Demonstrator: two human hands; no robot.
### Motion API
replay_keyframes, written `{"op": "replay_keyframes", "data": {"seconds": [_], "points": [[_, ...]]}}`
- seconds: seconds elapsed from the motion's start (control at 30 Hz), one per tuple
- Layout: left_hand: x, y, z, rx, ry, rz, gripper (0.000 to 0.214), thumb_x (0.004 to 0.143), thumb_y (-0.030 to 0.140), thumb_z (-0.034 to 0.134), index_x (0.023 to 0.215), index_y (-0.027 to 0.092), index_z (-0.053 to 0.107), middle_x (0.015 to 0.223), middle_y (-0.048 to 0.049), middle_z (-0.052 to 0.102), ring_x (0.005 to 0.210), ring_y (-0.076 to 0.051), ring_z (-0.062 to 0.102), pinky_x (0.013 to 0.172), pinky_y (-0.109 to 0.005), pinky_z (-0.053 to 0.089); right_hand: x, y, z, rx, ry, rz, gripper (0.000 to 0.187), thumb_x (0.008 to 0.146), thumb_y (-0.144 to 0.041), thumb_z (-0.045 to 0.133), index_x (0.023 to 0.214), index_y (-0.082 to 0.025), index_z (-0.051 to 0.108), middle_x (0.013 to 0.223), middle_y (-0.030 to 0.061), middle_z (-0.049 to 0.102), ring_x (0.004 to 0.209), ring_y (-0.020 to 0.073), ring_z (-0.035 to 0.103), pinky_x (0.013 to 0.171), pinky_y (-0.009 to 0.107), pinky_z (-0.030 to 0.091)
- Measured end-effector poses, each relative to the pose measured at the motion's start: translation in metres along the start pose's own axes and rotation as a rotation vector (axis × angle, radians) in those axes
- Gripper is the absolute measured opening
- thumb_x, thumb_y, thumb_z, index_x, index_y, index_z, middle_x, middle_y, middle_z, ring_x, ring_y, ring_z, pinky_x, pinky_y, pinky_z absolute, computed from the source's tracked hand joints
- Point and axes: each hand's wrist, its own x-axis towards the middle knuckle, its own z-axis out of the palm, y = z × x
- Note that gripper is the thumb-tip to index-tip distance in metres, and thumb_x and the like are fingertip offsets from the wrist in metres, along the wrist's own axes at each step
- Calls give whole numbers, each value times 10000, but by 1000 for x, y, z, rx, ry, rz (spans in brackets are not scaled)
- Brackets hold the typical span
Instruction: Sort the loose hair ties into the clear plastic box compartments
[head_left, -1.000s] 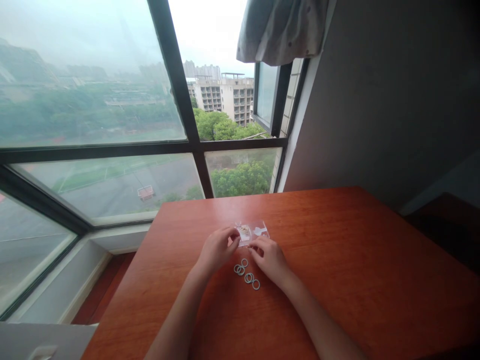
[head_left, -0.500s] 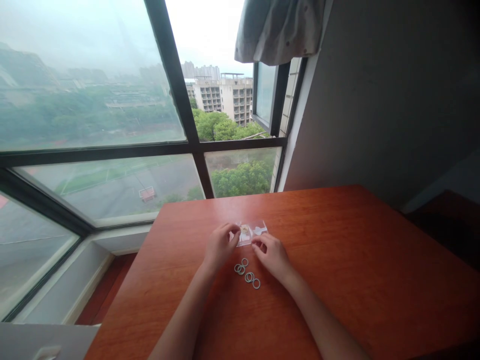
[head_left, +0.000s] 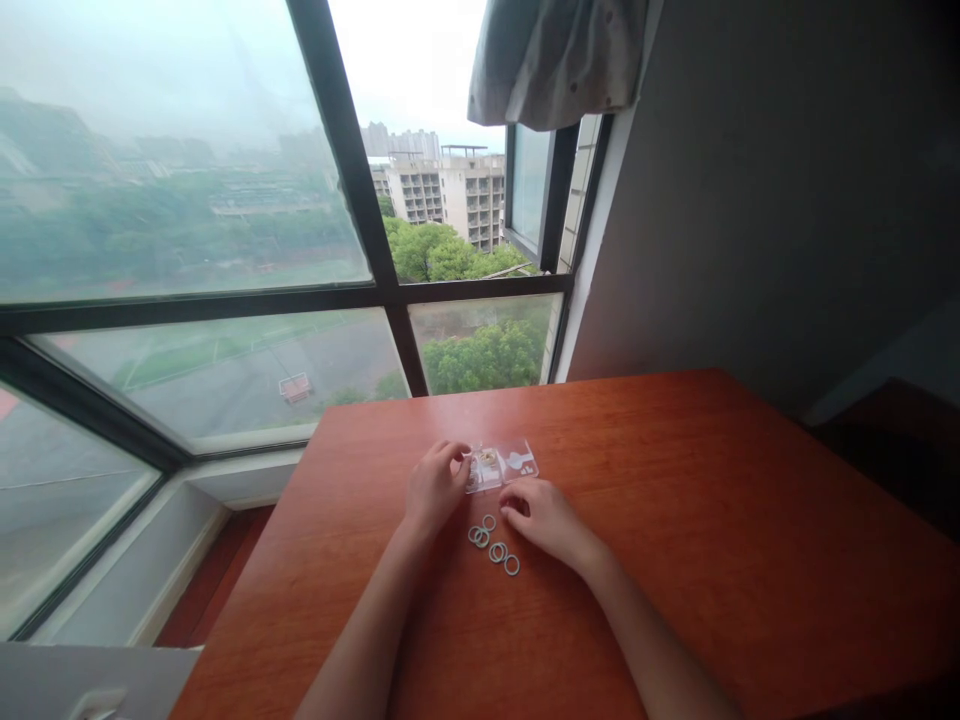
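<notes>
A small clear plastic box (head_left: 484, 488) lies unfolded on the table, its lid (head_left: 519, 462) laid out to the right. Inside the box are tiny gold and whitish pieces (head_left: 489, 458), too small to name. My left hand (head_left: 437, 485) is at the box's left edge, thumb and curled fingers closed on it. Just below the lid rests my right hand (head_left: 544, 517), fingers bent, with a gap between thumb and forefinger and nothing visible in it. Several pale green rings (head_left: 512, 565) lie between my forearms, some overlapping, closest to my right hand.
The reddish-brown wooden table (head_left: 675, 480) stretches out on both sides. Beyond its far edge is a dark-framed window (head_left: 390, 295), with a grey curtain (head_left: 559, 70) hanging at the upper right. A wall (head_left: 750, 200) rises on the right.
My right hand has drawn back from the box's near edge toward me, leaving more of the lid showing. My left hand has shifted slightly left. The rings lie as before.
</notes>
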Motion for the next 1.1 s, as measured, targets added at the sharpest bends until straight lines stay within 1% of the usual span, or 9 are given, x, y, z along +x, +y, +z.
{"op": "replay_keyframes", "data": {"seconds": [0.13,0.23,0.4,0.53,0.63,0.8,0.9,1.0,1.1], "points": [[-2,-4,-7,-24,-5,17,169,871,284,508,918,221,658,885,-18,657,700,-143,580,632,-246,401,-3,1,-7,48,-123,1,110,748,-139,642,808,-200,710,746,-7,679,674,128,587,628,214,410],[-2,-4,-12,-42,-9,22,177,871,290,508,921,213,658,881,-21,656,676,-138,570,625,-248,406,-5,0,-11,67,-197,10,72,726,-191,692,792,-206,717,735,-18,689,663,126,597,596,206,397],[-3,-3,-14,-42,1,32,178,864,283,514,914,211,669,868,-24,659,659,-134,569,607,-245,407,-7,-4,-17,44,-285,-14,79,698,-253,738,770,-222,723,714,-38,692,641,119,595,572,201,375],[-4,-1,-15,-54,2,56,168,863,262,513,899,207,668,872,-27,659,683,-139,577,619,-244,418,-9,-8,-20,32,-338,-21,145,678,-275,762,815,-238,731,718,-46,693,631,113,594,566,200,365],[-4,0,-15,-57,-9,62,164,865,255,510,893,206,664,875,-28,655,702,-144,578,632,-247,422,-9,-11,-18,4,-325,-22,159,690,-278,756,844,-248,728,734,-47,694,644,113,595,564,200,355],[-4,0,-15,-56,-20,62,164,861,248,511,899,206,665,875,-30,655,701,-145,578,627,-252,421,-7,-15,-9,-55,-228,3,85,744,-222,700,826,-236,714,755,-29,690,688,120,598,615,205,369],[-4,0,-15,-53,-21,62,172,864,246,501,906,209,664,883,-29,658,709,-146,581,629,-253,422,-6,-15,-6,-57,-190,-3,95,765,-180,663,834,-228,709,774,-18,686,711,123,597,646,205,385],[-4,0,-16,-44,-27,65,171,862,246,502,906,211,663,882,-26,660,717,-148,585,633,-255,423,-6,-15,-4,-49,-185,-6,69,776,-206,672,833,-222,708,785,-10,684,715,128,595,658,210,393],[-4,1,-16,-41,-32,71,172,859,241,501,901,210,665,888,-29,663,724,-150,588,641,-258,426,-7,-16,-2,-48,-192,-18,65,751,-243,719,811,-221,707,775,-11,680,704,132,590,652,217,392]]}}
